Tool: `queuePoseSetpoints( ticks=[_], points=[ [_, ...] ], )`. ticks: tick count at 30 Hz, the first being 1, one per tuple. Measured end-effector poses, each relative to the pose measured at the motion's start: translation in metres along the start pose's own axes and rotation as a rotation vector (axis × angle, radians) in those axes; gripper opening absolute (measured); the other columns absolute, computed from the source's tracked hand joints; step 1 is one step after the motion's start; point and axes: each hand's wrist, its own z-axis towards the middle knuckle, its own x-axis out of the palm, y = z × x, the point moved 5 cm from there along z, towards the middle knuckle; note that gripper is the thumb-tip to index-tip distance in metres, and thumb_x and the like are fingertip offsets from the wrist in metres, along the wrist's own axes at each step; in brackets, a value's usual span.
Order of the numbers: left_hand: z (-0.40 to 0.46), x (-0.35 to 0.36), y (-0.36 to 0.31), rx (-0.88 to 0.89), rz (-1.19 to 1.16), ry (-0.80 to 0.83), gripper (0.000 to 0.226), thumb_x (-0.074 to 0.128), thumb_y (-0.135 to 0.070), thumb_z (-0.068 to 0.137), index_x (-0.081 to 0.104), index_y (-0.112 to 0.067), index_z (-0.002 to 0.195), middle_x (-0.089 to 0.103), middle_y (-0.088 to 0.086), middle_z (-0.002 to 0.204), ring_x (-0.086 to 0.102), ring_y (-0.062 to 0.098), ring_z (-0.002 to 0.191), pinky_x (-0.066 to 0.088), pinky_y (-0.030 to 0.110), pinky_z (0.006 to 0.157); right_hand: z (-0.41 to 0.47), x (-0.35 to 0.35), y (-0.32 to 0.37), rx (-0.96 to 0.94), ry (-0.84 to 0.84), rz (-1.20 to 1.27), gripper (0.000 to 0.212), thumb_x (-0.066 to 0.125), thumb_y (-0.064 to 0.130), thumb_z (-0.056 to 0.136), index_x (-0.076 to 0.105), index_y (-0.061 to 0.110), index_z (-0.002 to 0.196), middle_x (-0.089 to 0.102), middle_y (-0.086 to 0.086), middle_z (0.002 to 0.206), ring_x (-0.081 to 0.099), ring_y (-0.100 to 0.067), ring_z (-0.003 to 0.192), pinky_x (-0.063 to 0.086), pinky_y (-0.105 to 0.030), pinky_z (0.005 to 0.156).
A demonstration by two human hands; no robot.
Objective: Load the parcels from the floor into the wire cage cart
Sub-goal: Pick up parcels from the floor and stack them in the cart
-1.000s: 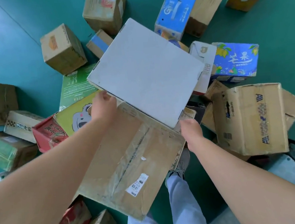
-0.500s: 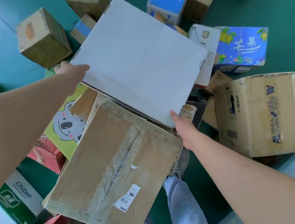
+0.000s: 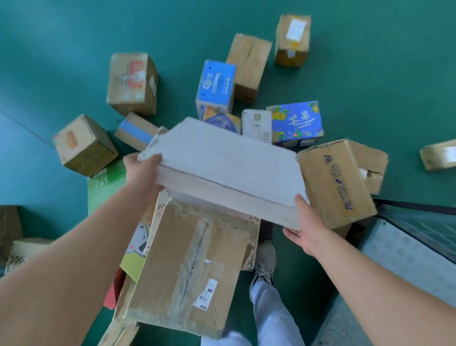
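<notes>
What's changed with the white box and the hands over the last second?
The white box has been lifted off the taped brown box and tilted, its near side now showing. The left hand moved from the near edge to the far left corner; the right hand now holds the near right corner from beneath. The parcels around them lie where they were.

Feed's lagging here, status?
Both hands, left and right, grip flat white box, lifted. Cart at right. Nothing between.

Two bare arms w/ no sleeves, light blue jeans (image 3: 274, 331), one grey sneaker (image 3: 265, 260) w/ dark laces
</notes>
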Motion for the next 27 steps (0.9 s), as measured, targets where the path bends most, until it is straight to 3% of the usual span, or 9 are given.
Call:
queuePoseSetpoints(
  ticks=[4, 7, 9, 12, 18, 21, 24, 27],
  points=[
    [-0.087, -0.012, -0.001, -0.024, 0.048, 0.093, 0.057, 0.071, -0.023, 0.094, 0.039, -0.026, 0.141, 0.051, 0.009, 0.129, 0.060, 0.030, 0.107, 0.057, 0.056, 0.091, -0.092, -0.071, -0.029, 0.046, -0.016, 0.104, 0.050, 0.063, 0.054, 0.095, 0.052, 0.021, 0.132, 0.063, -0.015, 0.121, 0.064, -0.035, 0.103, 0.060, -0.039, 0.067],
    [-0.150, -0.015, 0.005, -0.040, 0.132, 0.184, 0.057, 0.078, -0.028, 0.087, 0.045, -0.029, 0.133, 0.054, 0.011, 0.129, 0.063, 0.030, 0.105, 0.059, 0.053, 0.088, -0.157, -0.126, -0.062, 0.082, -0.058, 0.200, 0.047, 0.064, 0.050, 0.096, 0.056, 0.018, 0.130, 0.065, -0.016, 0.118, 0.064, -0.035, 0.100, 0.058, -0.039, 0.066],
    [-0.191, -0.011, 0.009, -0.056, 0.200, 0.280, 0.050, 0.078, -0.029, 0.087, 0.047, -0.028, 0.126, 0.055, 0.010, 0.126, 0.063, 0.027, 0.099, 0.060, 0.050, 0.088, -0.200, -0.160, -0.084, 0.106, -0.110, 0.270, 0.043, 0.064, 0.048, 0.097, 0.059, 0.016, 0.126, 0.066, -0.016, 0.115, 0.064, -0.034, 0.096, 0.057, -0.041, 0.069],
    [-0.244, -0.001, 0.019, -0.048, 0.276, 0.369, 0.048, 0.074, -0.023, 0.093, 0.047, -0.023, 0.132, 0.052, 0.008, 0.112, 0.057, 0.021, 0.086, 0.057, 0.043, 0.079, -0.245, -0.204, -0.116, 0.111, -0.169, 0.383, 0.040, 0.063, 0.046, 0.098, 0.059, 0.015, 0.123, 0.066, -0.014, 0.112, 0.064, -0.032, 0.095, 0.057, -0.041, 0.069],
    [-0.326, 0.038, 0.044, -0.033, 0.441, 0.525, 0.061, 0.075, -0.028, 0.092, 0.042, -0.024, 0.143, 0.050, 0.011, 0.126, 0.059, 0.032, 0.109, 0.058, 0.049, 0.091, -0.302, -0.273, -0.180, 0.086, -0.263, 0.620, 0.034, 0.063, 0.040, 0.099, 0.056, 0.013, 0.119, 0.062, -0.014, 0.106, 0.062, -0.029, 0.091, 0.055, -0.040, 0.067],
    [-0.365, 0.070, 0.064, -0.001, 0.535, 0.600, 0.062, 0.077, -0.028, 0.090, 0.044, -0.025, 0.142, 0.055, 0.012, 0.127, 0.061, 0.029, 0.103, 0.057, 0.043, 0.082, -0.320, -0.306, -0.222, 0.129, -0.327, 0.746, 0.042, 0.065, 0.042, 0.097, 0.054, 0.012, 0.125, 0.061, -0.016, 0.107, 0.062, -0.032, 0.092, 0.057, -0.039, 0.062],
    [-0.410, 0.109, 0.091, 0.035, 0.643, 0.722, 0.064, 0.081, -0.030, 0.085, 0.047, -0.023, 0.139, 0.059, 0.011, 0.123, 0.063, 0.027, 0.100, 0.057, 0.042, 0.084, -0.337, -0.340, -0.266, 0.131, -0.368, 0.936, 0.045, 0.068, 0.041, 0.096, 0.052, 0.013, 0.127, 0.058, -0.017, 0.108, 0.062, -0.034, 0.093, 0.057, -0.034, 0.049],
    [-0.459, 0.149, 0.123, 0.057, 0.741, 0.830, 0.063, 0.085, -0.031, 0.080, 0.051, -0.023, 0.133, 0.063, 0.008, 0.117, 0.064, 0.026, 0.100, 0.057, 0.043, 0.092, -0.354, -0.371, -0.305, 0.140, -0.403, 1.112, 0.043, 0.070, 0.041, 0.095, 0.052, 0.014, 0.124, 0.058, -0.016, 0.103, 0.060, -0.031, 0.082, 0.054, -0.030, 0.047]
  ],
)
